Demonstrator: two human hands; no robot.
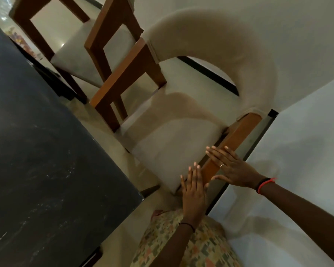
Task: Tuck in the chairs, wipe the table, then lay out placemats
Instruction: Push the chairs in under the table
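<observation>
Tucking step: my left hand (pixel 193 191) and right hand (pixel 233 170), both flat and spread, on armchair (pixel 181 135) armrest (pixel 229 149); next, push toward table (pixel 46 151) at 9 o'clock

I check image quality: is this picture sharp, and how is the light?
Head view: dim and soft throughout; the near chair has a smeared curved back, wide-angle bending tilts the table edges, and both hands cast faint shadows on the white surface.

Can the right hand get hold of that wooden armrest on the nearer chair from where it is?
Probably yes. The right hand lies open, its fingers already over the wooden armrest of the nearer chair, with nothing between them.
</observation>
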